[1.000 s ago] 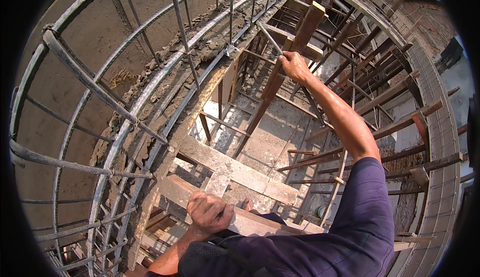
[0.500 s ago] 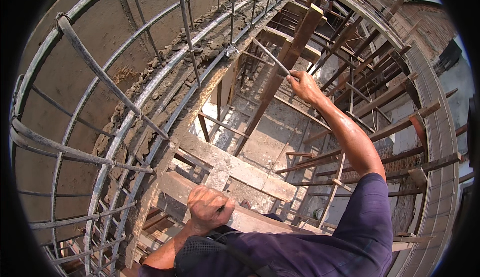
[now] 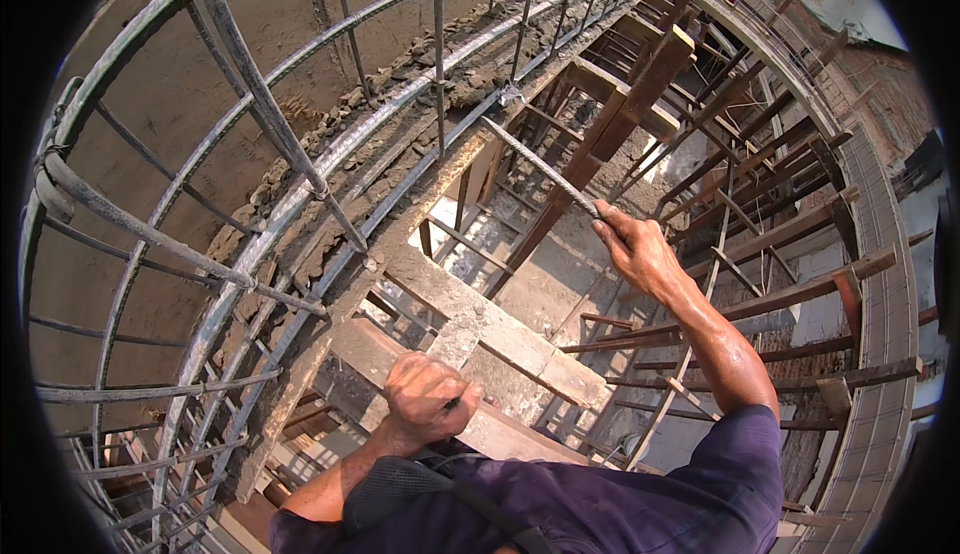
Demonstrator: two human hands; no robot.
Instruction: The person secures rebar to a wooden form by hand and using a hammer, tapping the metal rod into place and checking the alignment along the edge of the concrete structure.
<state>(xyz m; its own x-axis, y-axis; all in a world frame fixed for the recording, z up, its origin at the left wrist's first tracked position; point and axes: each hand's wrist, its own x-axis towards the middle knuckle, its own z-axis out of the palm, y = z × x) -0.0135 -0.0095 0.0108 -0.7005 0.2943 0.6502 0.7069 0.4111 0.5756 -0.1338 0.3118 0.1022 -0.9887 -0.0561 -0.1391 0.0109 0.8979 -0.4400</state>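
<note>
- Gripping a steel rod (image 3: 545, 169) in the right hand (image 3: 640, 254); grip closed round its near end; far end meets the rebar cage (image 3: 300, 204) at a wire tie
- left hand (image 3: 425, 394) fisted, resting on a wooden plank (image 3: 500, 334); small dark item in that grip, cannot tell what

- I am up on a building site, outdoors in sunlight.
- A cage of steel bars (image 3: 250, 84) curves across the left of the frame.
- Rough wooden props (image 3: 640, 84) and planks (image 3: 480, 329) fill the middle.
- A brick wall (image 3: 890, 104) stands at the upper right.
</note>
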